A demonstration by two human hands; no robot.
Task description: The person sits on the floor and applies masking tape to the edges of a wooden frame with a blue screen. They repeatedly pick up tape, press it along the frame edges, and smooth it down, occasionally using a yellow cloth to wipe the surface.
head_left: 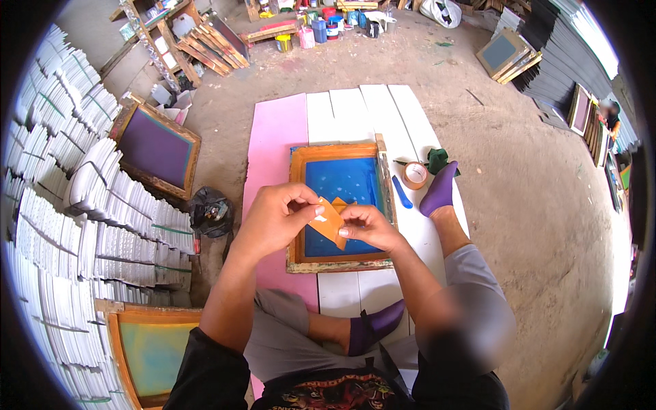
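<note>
My left hand (277, 215) pinches the left corner of an orange-brown piece of tape (329, 223) between thumb and fingertips. On its other side my right hand (372, 227) grips the same piece, which looks bent or folded and bears a small white patch. Both hands hover over a screen-printing frame (335, 153) with blue mesh and pale specks. The frame lies flat, its wooden border partly brown, and my hands hide some of its lower middle. To its right rest a brown tape roll (406, 182) and a slim blue tool (402, 193).
White and pink boards (273, 137) lie under the frame. A dark green crumpled item (437, 160) sits beside my purple-socked foot (439, 188). Left stand stacked white sheets (109, 184), a purple screen (154, 147) and a black bag (210, 212). Paint containers (319, 31) line the back.
</note>
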